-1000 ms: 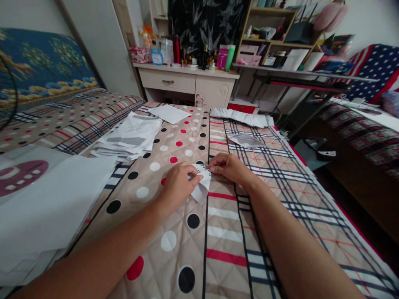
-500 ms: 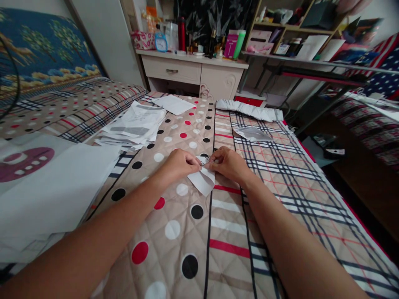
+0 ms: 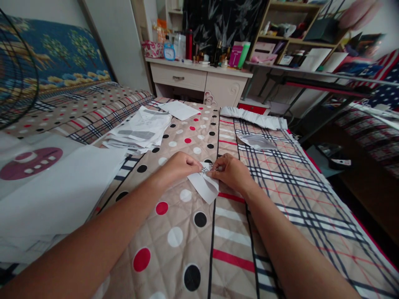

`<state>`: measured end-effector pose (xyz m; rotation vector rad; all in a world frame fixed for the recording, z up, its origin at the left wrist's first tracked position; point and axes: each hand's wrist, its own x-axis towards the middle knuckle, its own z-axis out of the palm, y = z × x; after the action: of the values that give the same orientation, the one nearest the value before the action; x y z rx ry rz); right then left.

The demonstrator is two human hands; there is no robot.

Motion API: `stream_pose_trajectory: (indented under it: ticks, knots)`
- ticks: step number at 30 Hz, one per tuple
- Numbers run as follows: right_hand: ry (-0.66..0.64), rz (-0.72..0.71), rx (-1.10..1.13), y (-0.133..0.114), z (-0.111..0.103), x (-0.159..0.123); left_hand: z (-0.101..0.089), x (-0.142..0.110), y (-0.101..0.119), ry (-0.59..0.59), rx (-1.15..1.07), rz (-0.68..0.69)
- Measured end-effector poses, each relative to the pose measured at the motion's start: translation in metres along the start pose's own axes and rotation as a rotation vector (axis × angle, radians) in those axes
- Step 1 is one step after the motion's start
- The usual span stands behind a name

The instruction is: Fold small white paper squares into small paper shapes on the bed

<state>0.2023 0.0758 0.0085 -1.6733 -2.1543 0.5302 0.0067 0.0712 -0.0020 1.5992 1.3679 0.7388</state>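
Both of my hands meet over the middle of the bed at a small white paper piece (image 3: pixel 204 187) with black printed marks on its upper part. My left hand (image 3: pixel 182 165) pinches its left edge between thumb and fingers. On the other side, my right hand (image 3: pixel 230 170) pinches the upper right of the same paper, fingers curled. The lower end of the paper bends into a loose flap above the quilted bedspread (image 3: pixel 174 257). The fingertips hide part of the printed area.
Left of me lie large white sheets (image 3: pixel 75 182) with a purple print. Beyond them sit a paper stack (image 3: pixel 140 128) and a single white sheet (image 3: pixel 179 110). Far right are a crumpled white strip (image 3: pixel 254 118) and a silvery flat packet (image 3: pixel 257 141). A cream dresser (image 3: pixel 193 79) stands behind.
The paper is spread a little more between my hands, with more of its black print showing and its flap turned slightly right. The camera view has shifted slightly.
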Motion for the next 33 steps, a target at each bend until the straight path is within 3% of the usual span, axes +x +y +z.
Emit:
stream_pose_trajectory:
  ticks: [19, 33]
  knots:
    - [0.058, -0.005, 0.053, -0.0012, 0.006, -0.004, 0.0047, -0.0005, -0.0011, 0.046, 0.204, 0.158]
    - [0.111, 0.021, -0.005, -0.0086, 0.0097, -0.0066, 0.0078, -0.0034, 0.0028, 0.082, 0.212, 0.166]
